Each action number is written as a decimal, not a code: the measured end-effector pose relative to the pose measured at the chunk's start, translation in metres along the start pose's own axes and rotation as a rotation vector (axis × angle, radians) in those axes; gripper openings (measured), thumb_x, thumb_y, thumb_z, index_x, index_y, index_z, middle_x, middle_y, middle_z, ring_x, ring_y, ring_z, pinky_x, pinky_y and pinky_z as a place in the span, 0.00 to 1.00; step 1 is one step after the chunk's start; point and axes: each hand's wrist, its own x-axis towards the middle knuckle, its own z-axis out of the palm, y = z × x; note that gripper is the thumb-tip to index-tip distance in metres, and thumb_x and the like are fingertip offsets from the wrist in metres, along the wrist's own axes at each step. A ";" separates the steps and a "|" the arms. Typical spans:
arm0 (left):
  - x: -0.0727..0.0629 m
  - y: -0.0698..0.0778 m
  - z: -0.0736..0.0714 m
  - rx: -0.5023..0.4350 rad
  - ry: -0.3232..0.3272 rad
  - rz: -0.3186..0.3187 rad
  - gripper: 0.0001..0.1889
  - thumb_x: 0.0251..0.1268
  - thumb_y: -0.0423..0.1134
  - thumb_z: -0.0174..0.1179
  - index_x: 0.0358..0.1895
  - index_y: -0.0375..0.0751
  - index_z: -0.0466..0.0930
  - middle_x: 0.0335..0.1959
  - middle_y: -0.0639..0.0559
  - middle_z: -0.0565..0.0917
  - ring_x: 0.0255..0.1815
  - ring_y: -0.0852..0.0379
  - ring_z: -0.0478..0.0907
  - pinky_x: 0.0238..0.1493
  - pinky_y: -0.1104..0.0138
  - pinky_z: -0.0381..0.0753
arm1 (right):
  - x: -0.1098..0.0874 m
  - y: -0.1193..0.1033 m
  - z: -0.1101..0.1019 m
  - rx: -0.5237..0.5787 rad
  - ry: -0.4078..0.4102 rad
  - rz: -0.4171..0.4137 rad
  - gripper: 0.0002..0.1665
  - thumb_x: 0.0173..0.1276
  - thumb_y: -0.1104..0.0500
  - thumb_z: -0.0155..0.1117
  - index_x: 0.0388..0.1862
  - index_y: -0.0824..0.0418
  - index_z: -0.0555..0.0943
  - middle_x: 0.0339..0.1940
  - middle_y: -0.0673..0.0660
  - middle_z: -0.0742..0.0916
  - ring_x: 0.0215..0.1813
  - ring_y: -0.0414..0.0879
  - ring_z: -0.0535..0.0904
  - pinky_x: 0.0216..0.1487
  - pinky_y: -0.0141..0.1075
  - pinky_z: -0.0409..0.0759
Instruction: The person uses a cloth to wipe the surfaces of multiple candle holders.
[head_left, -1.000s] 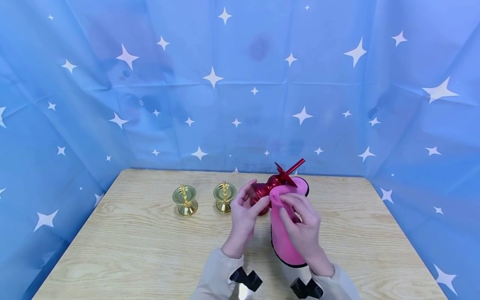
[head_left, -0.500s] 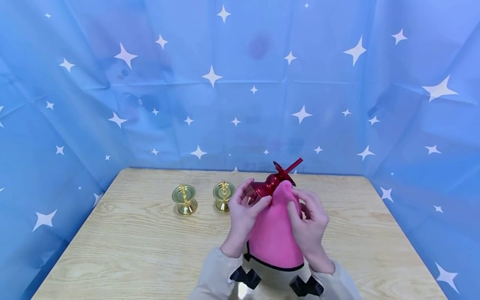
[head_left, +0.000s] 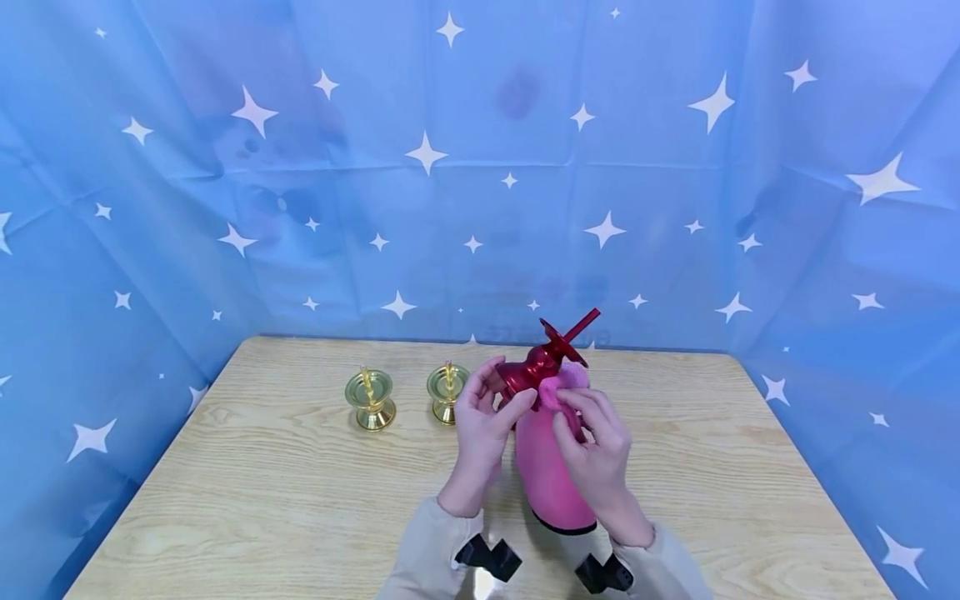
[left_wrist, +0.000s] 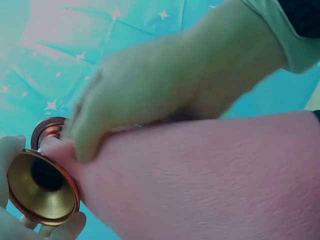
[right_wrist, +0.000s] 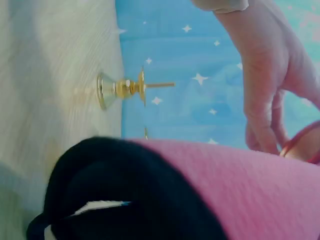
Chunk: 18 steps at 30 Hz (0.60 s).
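Observation:
My left hand (head_left: 480,425) grips a glossy red candlestick (head_left: 538,367) by its base, tilting it so the spike points up and right. In the left wrist view the gold-coloured hollow of the candlestick's base (left_wrist: 59,200) faces the camera. A pink cloth (head_left: 551,475) with black edging (right_wrist: 105,155) hangs from my right hand (head_left: 600,454), which pinches a bunched fold of it against the candlestick's stem, below the wide drip dish. Part of the stem is hidden behind the cloth. The right wrist view shows my left hand (right_wrist: 267,70) beyond the cloth.
Two gold candlesticks stand upright to the left on the wooden table (head_left: 300,500): one farther left (head_left: 375,408), the other (head_left: 446,396) close beside my left hand. A blue curtain with white stars (head_left: 480,208) hangs behind the table.
The right hand shifted right, then back left, with the cloth. The cloth's hanging part spread wide to the left and has narrowed again. The red candlestick moved slightly left and up.

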 end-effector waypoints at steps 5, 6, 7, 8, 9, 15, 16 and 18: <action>-0.003 0.005 0.001 -0.029 -0.066 0.008 0.32 0.43 0.31 0.73 0.55 0.26 0.70 0.43 0.50 0.79 0.44 0.58 0.75 0.46 0.69 0.76 | 0.000 0.002 -0.004 0.160 -0.079 0.357 0.12 0.53 0.80 0.61 0.35 0.71 0.83 0.30 0.59 0.84 0.33 0.35 0.78 0.28 0.22 0.76; -0.003 0.005 0.002 -0.022 -0.081 0.013 0.33 0.43 0.31 0.73 0.56 0.26 0.70 0.43 0.50 0.79 0.44 0.58 0.75 0.47 0.69 0.76 | 0.002 0.002 -0.005 0.195 -0.080 0.456 0.12 0.54 0.79 0.61 0.35 0.69 0.83 0.30 0.56 0.85 0.34 0.35 0.79 0.30 0.23 0.77; -0.004 0.006 0.002 -0.013 -0.093 0.019 0.33 0.43 0.31 0.72 0.56 0.26 0.70 0.44 0.50 0.79 0.45 0.58 0.75 0.48 0.68 0.76 | 0.005 0.002 -0.006 0.232 -0.076 0.560 0.12 0.56 0.78 0.60 0.35 0.67 0.84 0.30 0.53 0.85 0.35 0.35 0.80 0.32 0.24 0.77; -0.005 0.006 0.003 -0.003 -0.104 0.025 0.33 0.44 0.31 0.72 0.56 0.26 0.70 0.44 0.50 0.79 0.45 0.58 0.75 0.47 0.68 0.77 | 0.008 0.002 -0.007 0.260 -0.069 0.660 0.12 0.58 0.76 0.61 0.34 0.63 0.84 0.30 0.50 0.86 0.35 0.35 0.80 0.34 0.24 0.77; -0.005 0.005 0.003 0.002 -0.111 0.030 0.33 0.44 0.31 0.72 0.56 0.26 0.70 0.45 0.50 0.79 0.45 0.58 0.75 0.47 0.67 0.77 | 0.012 0.002 -0.008 0.281 -0.061 0.756 0.13 0.59 0.75 0.61 0.33 0.59 0.85 0.30 0.47 0.86 0.34 0.34 0.79 0.34 0.24 0.76; -0.006 0.004 0.005 0.033 -0.096 0.076 0.33 0.45 0.32 0.72 0.56 0.27 0.69 0.44 0.50 0.76 0.43 0.59 0.75 0.48 0.62 0.77 | 0.028 -0.003 -0.016 0.411 -0.052 1.109 0.17 0.63 0.67 0.61 0.29 0.42 0.85 0.33 0.42 0.85 0.38 0.35 0.77 0.37 0.26 0.76; -0.005 0.004 0.004 0.038 -0.088 0.088 0.32 0.45 0.32 0.72 0.56 0.27 0.68 0.43 0.50 0.75 0.42 0.59 0.75 0.48 0.62 0.78 | 0.030 -0.004 -0.018 0.418 -0.055 1.126 0.17 0.64 0.66 0.61 0.30 0.42 0.85 0.33 0.42 0.85 0.38 0.36 0.78 0.37 0.26 0.76; -0.005 0.003 0.004 0.045 -0.073 0.105 0.32 0.45 0.30 0.71 0.55 0.26 0.68 0.42 0.49 0.74 0.42 0.59 0.74 0.47 0.62 0.78 | 0.031 -0.009 -0.020 0.403 -0.061 1.135 0.16 0.64 0.66 0.62 0.32 0.42 0.85 0.33 0.43 0.85 0.37 0.36 0.78 0.37 0.27 0.77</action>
